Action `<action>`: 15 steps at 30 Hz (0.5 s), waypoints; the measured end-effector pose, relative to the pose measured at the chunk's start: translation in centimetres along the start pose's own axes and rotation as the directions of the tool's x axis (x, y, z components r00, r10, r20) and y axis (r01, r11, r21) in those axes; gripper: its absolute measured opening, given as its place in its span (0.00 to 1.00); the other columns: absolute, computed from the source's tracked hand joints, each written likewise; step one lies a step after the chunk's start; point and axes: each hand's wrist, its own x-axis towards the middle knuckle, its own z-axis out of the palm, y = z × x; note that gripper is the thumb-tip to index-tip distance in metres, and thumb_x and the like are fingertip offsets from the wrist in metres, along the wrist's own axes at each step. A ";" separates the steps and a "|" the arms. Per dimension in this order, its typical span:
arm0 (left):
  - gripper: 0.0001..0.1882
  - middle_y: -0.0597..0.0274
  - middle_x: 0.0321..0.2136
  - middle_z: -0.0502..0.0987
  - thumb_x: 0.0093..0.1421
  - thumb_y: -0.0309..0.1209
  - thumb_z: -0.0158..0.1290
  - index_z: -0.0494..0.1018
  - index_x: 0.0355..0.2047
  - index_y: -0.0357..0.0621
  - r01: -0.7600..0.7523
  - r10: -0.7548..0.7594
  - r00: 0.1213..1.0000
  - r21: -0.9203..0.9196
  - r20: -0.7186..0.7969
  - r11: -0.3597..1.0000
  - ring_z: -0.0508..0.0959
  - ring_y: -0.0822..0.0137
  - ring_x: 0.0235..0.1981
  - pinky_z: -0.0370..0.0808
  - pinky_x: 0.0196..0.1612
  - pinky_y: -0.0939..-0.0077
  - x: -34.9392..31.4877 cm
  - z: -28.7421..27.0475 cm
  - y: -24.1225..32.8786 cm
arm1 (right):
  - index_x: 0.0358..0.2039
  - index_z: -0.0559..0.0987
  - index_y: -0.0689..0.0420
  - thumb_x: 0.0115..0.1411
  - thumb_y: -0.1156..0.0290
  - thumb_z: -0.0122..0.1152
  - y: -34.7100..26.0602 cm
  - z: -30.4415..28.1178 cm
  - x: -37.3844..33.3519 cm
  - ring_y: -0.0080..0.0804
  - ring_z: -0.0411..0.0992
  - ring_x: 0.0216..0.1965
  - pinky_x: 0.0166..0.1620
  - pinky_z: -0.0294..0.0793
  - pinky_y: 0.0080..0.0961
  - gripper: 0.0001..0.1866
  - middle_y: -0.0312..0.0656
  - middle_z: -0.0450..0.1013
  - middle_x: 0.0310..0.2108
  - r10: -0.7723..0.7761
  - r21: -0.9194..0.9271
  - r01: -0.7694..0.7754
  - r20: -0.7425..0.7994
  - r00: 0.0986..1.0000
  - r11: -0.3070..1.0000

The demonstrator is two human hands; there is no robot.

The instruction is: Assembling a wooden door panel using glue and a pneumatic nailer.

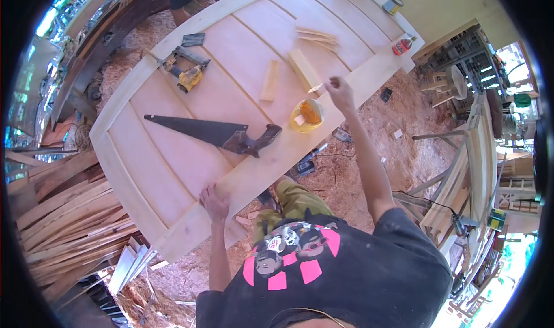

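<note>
A large wooden panel (167, 181) with pale sheets between thin ribs lies before me. My left hand (214, 203) rests on its near edge board, fingers laid over the wood. Farther right, my right hand (339, 92) is closed on a small, pale, flat stick (315, 88), its exact kind unclear. Just below that stick stands a yellowish tub (299, 123) with orange paste (310, 113) inside. A handsaw (202, 130) with a dark blade and brown handle lies on the panel between my hands. Beyond the tub are a wood block (303, 69) and a shorter offcut (269, 80).
On the panel lie a yellow power tool (188, 75), a dark flat pad (193, 39), thin wood strips (317, 36), a red bottle (403, 45) and a can (392, 5). Stacked boards (75, 218) fill the left. Another person's legs (183, 2) show beyond the far edge.
</note>
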 end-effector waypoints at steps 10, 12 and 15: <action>0.27 0.55 0.54 0.72 0.56 0.30 0.63 0.71 0.56 0.46 0.373 -0.381 0.923 -0.120 -0.054 0.920 0.70 0.50 0.60 0.62 0.62 0.48 -5.0 -2.0 3.2 | 0.48 0.80 0.61 0.56 0.56 0.69 1.4 7.0 15.9 0.51 0.69 0.58 0.63 0.66 0.43 0.25 0.55 0.76 0.50 -0.057 -0.267 0.073 0.068 0.996 0.961; 0.26 0.55 0.53 0.72 0.56 0.28 0.63 0.71 0.56 0.45 0.383 -0.394 0.918 -0.139 -0.055 0.913 0.70 0.50 0.59 0.63 0.61 0.49 -6.1 -1.9 3.8 | 0.50 0.79 0.61 0.54 0.55 0.70 2.4 7.1 18.9 0.53 0.72 0.56 0.59 0.72 0.44 0.29 0.55 0.77 0.48 -0.226 -0.432 0.183 -0.049 0.973 0.883; 0.24 0.55 0.52 0.73 0.56 0.26 0.62 0.72 0.53 0.44 0.416 -0.424 0.905 -0.129 -0.036 0.900 0.71 0.50 0.57 0.67 0.59 0.52 -7.0 -2.2 4.8 | 0.52 0.77 0.62 0.55 0.50 0.71 3.5 6.3 23.3 0.54 0.75 0.53 0.58 0.73 0.46 0.33 0.58 0.77 0.50 0.058 -0.456 0.037 0.193 0.979 0.889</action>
